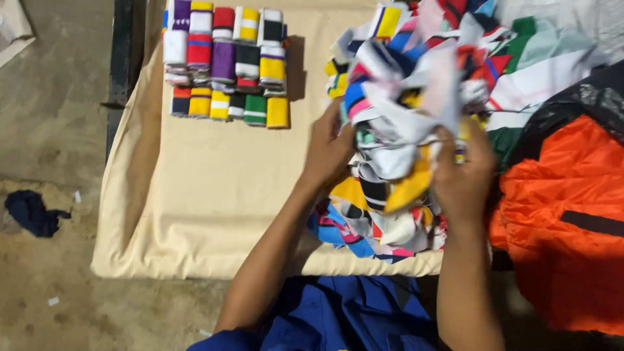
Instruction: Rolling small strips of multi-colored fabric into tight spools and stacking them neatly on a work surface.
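I see both forearms rising from the bottom of the frame, bent slightly inward toward the centre. My left hand (pixel 328 146) sits just left of centre, back toward the camera, its fingers curled into the left edge of a loose heap of fabric scraps (pixel 403 130). My right hand (pixel 463 172) is right of centre, wrist straight, fingers closed on a bunch of the same scraps, white and yellow pieces spilling out between the two hands. The heap runs from the top centre of the frame down to the lower middle, resting on the table (pixel 214 188), which is covered with a cream cloth. In the upper left of the frame, well apart from the hands, folded strips (pixel 227 62) in many colours lie in neat rows. An orange bag (pixel 572 208) fills the right edge, touching the heap. At the far left a dark rag (pixel 31 212) lies on the floor (pixel 52 117).
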